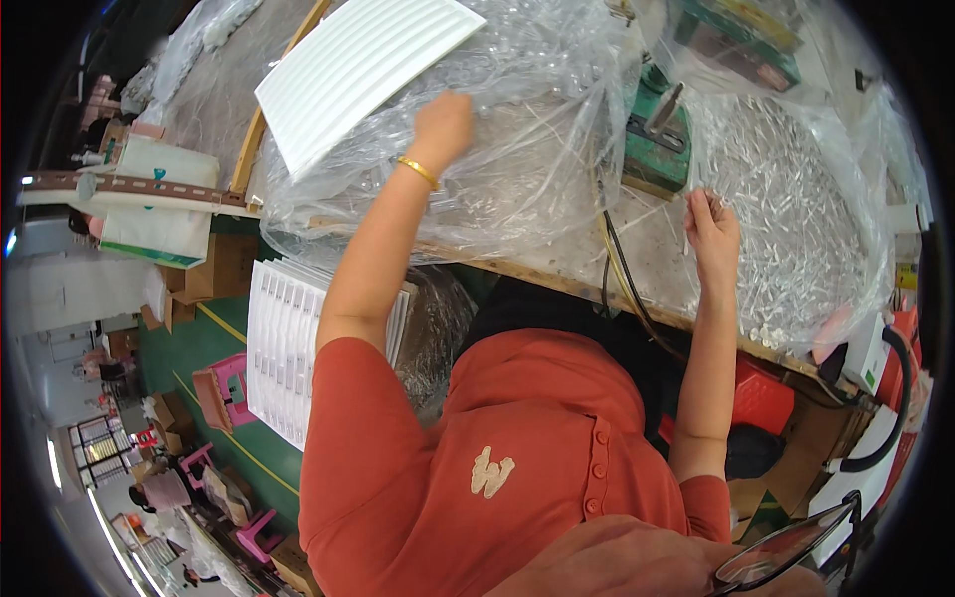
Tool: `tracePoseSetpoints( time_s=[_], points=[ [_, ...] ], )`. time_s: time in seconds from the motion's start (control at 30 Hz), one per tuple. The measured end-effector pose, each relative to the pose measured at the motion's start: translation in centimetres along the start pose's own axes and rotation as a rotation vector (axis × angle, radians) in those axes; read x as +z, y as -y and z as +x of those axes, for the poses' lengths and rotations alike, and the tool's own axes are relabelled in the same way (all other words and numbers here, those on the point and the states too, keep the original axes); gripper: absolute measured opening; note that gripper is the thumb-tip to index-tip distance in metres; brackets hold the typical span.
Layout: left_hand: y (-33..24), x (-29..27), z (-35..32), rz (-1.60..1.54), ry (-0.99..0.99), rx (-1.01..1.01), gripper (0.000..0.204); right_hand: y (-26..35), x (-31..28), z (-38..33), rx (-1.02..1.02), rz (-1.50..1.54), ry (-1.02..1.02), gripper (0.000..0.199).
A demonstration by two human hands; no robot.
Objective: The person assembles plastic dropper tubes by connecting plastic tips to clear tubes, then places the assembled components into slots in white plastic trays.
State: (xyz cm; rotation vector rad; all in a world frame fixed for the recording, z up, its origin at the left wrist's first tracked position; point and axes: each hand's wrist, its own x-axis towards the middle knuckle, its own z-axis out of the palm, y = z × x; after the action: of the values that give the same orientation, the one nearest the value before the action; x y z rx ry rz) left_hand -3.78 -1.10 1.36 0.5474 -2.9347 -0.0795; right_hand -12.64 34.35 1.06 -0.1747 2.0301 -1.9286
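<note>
Left hand (443, 124) is curled, reaching into a clear plastic bag (517, 149) on the table (637, 249), just right of a white ribbed panel (358, 70); its hold cannot be told. Right hand (711, 231), fingers closed, pinches a thin clear tube (686, 214) beside a heap of tubes (786, 199), far right.

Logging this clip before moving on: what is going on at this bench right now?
A person in a red top works at a cluttered bench. The left hand, with a gold bracelet on its wrist, reaches into a clear plastic bag that lies beside a white ribbed panel. The right hand pinches a thin pale piece at the edge of a second bag of small silvery parts. A green fixture sits between the two bags.
</note>
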Motion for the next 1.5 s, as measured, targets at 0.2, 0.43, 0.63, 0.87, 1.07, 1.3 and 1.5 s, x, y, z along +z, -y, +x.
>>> tracePoseSetpoints(
  time_s=[0.2, 0.43, 0.63, 0.87, 1.07, 1.3, 1.5],
  points=[
    [-0.7, -0.5, 0.3, -0.027, 0.12, 0.061, 0.015, 1.1, 3.3, -1.0, -0.054, -0.13, 0.086, 0.022],
    [-13.9, -3.5, 1.7, -1.743, 0.483, -0.261, 0.015, 1.4, 4.7, -1.6, 0.033, 0.304, 0.187, 0.016],
    [-16.6, -4.0, 0.8, -1.652, 0.515, -0.143, 0.019, 0.7, 4.4, -0.8, -0.111, 0.141, -0.023, 0.012],
    [-19.3, -4.9, 3.6, -1.609, 0.197, -0.043, 0.021, 4.1, 6.3, 2.4, -0.106, 0.36, -0.2, 0.013],
    [-18.9, -3.9, 8.1, -1.62, 0.106, 0.068, 0.019, 4.5, 7.6, 6.5, -0.199, 0.448, -0.269, 0.015],
    [-18.8, -1.8, 7.6, -1.309, -0.116, 0.206, 0.027, 0.0, 5.5, 7.4, -0.26, 0.139, -0.42, 0.021],
    [-20.2, -1.1, 7.5, -1.653, -0.166, 0.269, 0.033, 0.8, 3.2, 2.8, -0.098, 0.325, -0.329, 0.026]
  ],
)
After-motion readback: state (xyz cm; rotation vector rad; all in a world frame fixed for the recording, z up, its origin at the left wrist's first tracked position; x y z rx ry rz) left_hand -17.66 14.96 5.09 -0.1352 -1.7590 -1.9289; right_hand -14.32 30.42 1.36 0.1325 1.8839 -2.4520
